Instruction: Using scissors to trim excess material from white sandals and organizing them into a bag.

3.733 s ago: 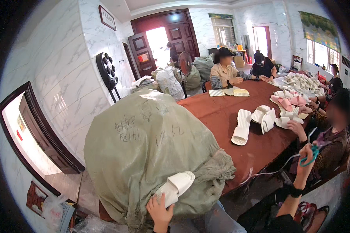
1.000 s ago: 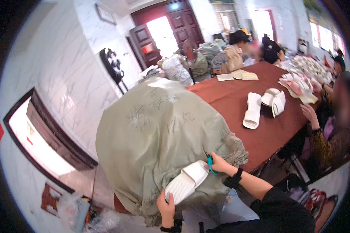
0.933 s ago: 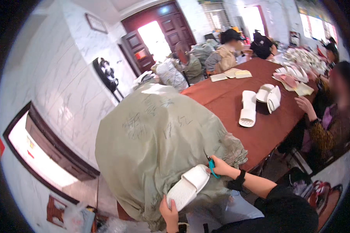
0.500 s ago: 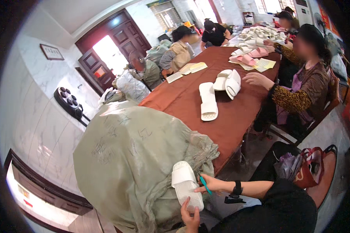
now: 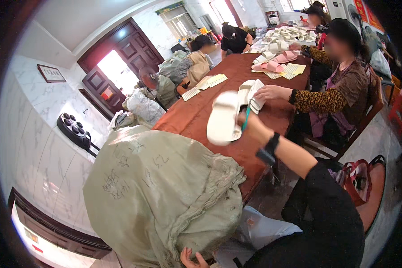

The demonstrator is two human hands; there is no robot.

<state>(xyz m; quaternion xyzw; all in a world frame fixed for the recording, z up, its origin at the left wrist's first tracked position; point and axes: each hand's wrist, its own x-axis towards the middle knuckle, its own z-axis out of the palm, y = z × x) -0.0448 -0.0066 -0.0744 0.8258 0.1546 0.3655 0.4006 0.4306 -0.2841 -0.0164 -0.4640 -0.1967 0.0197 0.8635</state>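
A white slide slipper (image 5: 223, 118) is in my right hand (image 5: 254, 128), raised over the near part of the table and smeared by motion. A slim teal tool (image 5: 247, 115) sticks up from the same hand; its kind is not clear. The held slipper covers the spot where another white slipper lay. Just beyond, a pair of white slippers (image 5: 253, 93) is touched by a co-worker's hand (image 5: 274, 92). My left hand (image 5: 193, 259) shows at the lower edge by the foot of a large grey-green sack (image 5: 165, 178), fingers apart and holding nothing.
The long table (image 5: 201, 111) has a red-brown cover. On it lie yellowish sheets (image 5: 204, 86), pink slippers (image 5: 277, 62) and a heap of white slippers (image 5: 286, 35). A co-worker (image 5: 344, 85) sits along the right side. A red bag (image 5: 359, 183) rests on a seat at right.
My right hand has carried the white slipper up and forward from beside the sack to over the table. My left hand has let go of it and dropped lower. The co-worker's hand has reached the slipper pair.
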